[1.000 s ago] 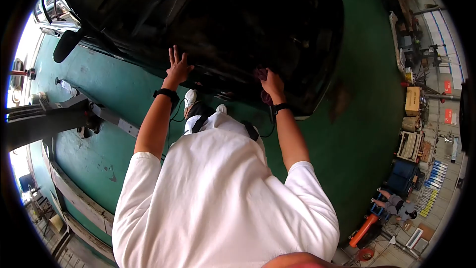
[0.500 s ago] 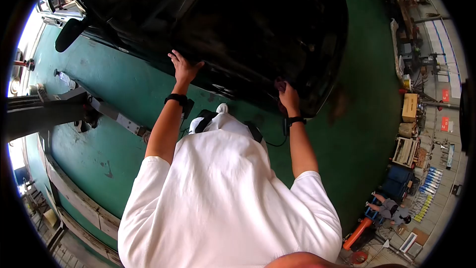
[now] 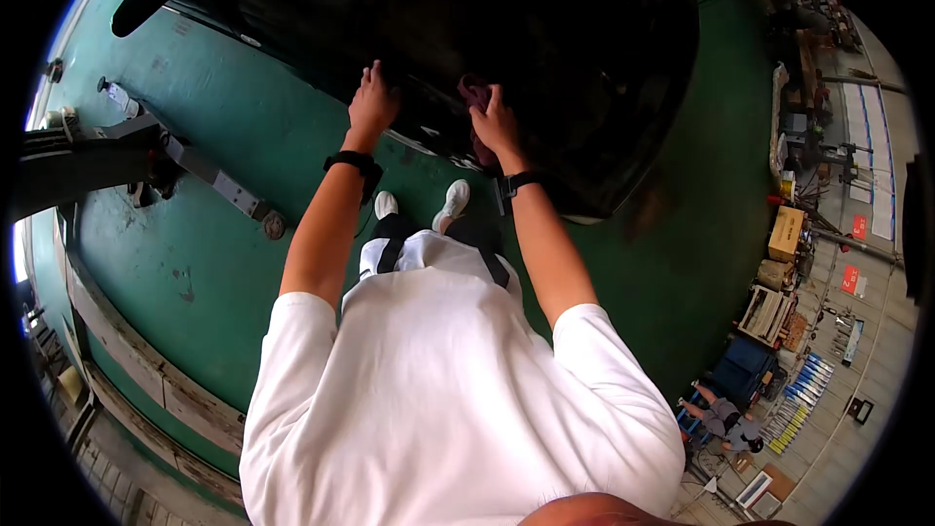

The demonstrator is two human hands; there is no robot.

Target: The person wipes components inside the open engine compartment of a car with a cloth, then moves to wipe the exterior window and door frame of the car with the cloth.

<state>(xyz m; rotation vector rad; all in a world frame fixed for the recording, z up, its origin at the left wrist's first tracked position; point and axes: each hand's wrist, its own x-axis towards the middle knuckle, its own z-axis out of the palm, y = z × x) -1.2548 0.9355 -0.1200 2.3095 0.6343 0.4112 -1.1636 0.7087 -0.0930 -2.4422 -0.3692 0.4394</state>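
A black car (image 3: 545, 49) fills the upper middle of the view, its side mirror (image 3: 146, 4) at the far left. My left hand (image 3: 372, 107) rests on the car's edge, fingers extended, holding nothing. To its right, my right hand (image 3: 495, 123) grips a dark maroon cloth (image 3: 475, 93) against the car's dark surface. Part of the cloth hangs below that hand. Both my wrists wear black bands.
A lift post (image 3: 78, 170) with a jointed arm (image 3: 214, 175) stands on the green floor (image 3: 185, 331) at left. Along the right wall are tools, a cardboard box (image 3: 785, 234) and a blue cart (image 3: 735, 370). Another person (image 3: 726, 421) is at the lower right.
My right hand has moved left with the cloth, coming closer to my left hand. The left hand stays at the car's edge. Both shoes now show below the car.
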